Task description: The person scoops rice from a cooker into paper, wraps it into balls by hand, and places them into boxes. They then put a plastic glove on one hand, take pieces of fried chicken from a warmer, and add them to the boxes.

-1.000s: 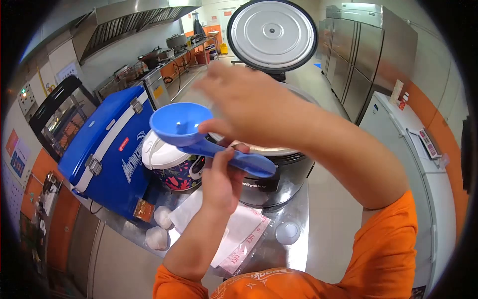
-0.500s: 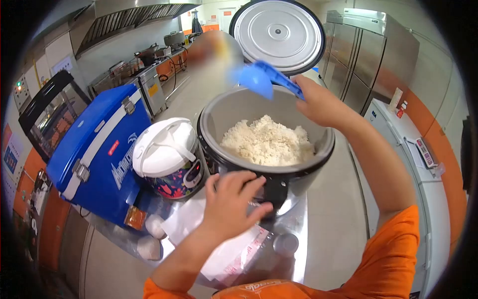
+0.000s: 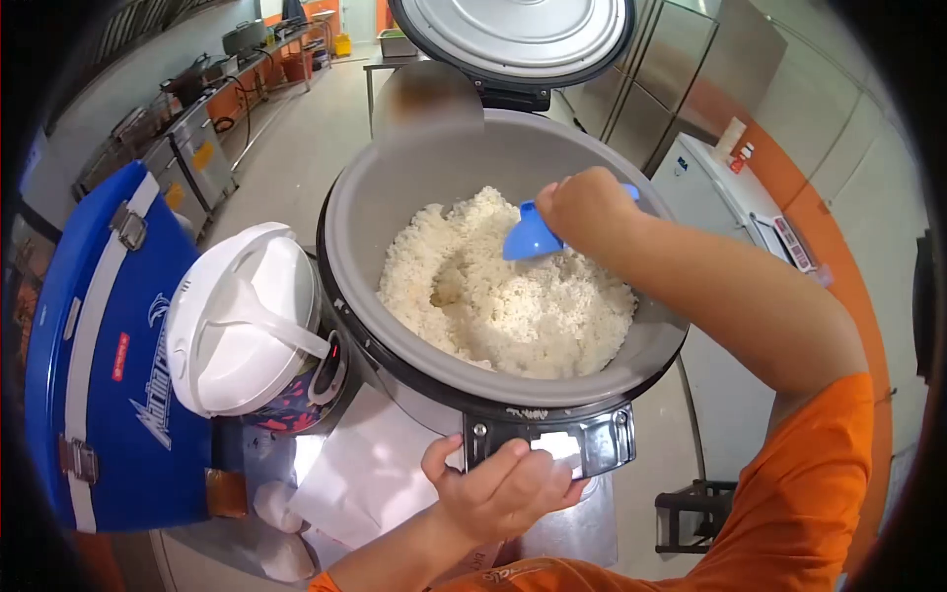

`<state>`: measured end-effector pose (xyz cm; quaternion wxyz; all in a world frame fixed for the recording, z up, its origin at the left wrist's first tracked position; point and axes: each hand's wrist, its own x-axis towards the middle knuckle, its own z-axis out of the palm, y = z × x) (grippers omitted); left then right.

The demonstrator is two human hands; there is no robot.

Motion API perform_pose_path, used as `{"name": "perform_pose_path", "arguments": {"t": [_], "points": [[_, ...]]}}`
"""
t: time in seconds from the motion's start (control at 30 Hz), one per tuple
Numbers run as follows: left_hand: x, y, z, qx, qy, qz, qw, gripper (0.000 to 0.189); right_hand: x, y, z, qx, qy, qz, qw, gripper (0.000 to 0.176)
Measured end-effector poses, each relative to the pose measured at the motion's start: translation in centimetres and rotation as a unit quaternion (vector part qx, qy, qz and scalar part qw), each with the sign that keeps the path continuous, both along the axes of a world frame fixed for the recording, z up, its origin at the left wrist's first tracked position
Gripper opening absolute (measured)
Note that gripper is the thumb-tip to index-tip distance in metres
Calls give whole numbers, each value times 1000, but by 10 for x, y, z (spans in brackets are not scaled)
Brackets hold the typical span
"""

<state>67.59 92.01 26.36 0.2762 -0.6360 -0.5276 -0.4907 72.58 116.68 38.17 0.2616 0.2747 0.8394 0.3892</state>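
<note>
A large rice cooker (image 3: pixel 347 212) stands in front of me, its round metal lid (image 3: pixel 523 35) raised at the back. White cooked rice (image 3: pixel 473 286) fills its lower part, with a hollow left of the middle. My right hand (image 3: pixel 592 212) is closed around the handle of a blue scoop (image 3: pixel 533 237), whose bowl touches the rice. At the cooker's front, my left hand (image 3: pixel 508 490) is closed on the black handle (image 3: pixel 602 441). Left of the cooker is a smaller floral rice cooker (image 3: pixel 286 407) with a white paddle (image 3: pixel 261 316) on its lid.
A blue cool box (image 3: pixel 109 375) stands at the left. Pale sheets (image 3: pixel 365 469) lie on the metal table (image 3: pixel 562 528) below the cookers. Beyond the large cooker is a person (image 3: pixel 429 99), blurred. A white chest freezer (image 3: pixel 700 202) stands to the right.
My right hand has lowered the blue scoop from above the cooker into the rice. My left hand has closed on the front handle. The view has tilted down and come nearer the cooker.
</note>
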Motion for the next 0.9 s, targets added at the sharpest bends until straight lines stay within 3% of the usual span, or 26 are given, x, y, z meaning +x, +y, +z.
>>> {"name": "perform_pose_path", "arguments": {"t": [0.03, 0.13, 0.23, 0.33, 0.53, 0.63, 0.73, 0.83, 0.9], "points": [[0, 1, -2, 8, 2, 3, 1000, 20, -4, 1, -4, 9, -50, 11, 999, 24], [2, 0, -7, 25, -7, 28, 999, 14, -3, 10, -12, -115, -43, -40, 992, 22], [8, 10, -5, 57, -15, 75, 995, 9, -8, -3, -9, -151, -65, -67, 984, 20], [5, 7, -3, 42, -2, 58, 997, 18, -6, -25, 8, -183, -98, -104, 973, 22], [10, 9, -6, 56, -35, 63, 996, 22, 7, -82, 56, -234, -57, -143, 960, 32], [11, 10, -5, 63, -33, 68, 995, 23, 26, -71, 61, -285, 6, -90, 954, 33], [9, 9, -5, 62, -23, 68, 995, 25, 21, -33, 51, -401, -1, -268, 876, 35], [6, 9, -3, 69, -11, 59, 996, 29, 9, -4, 36, -421, 49, -335, 841, 39], [7, 8, -3, 67, -16, 60, 996, 28, 2, 20, 10, -373, 67, -193, 905, 40]]}}
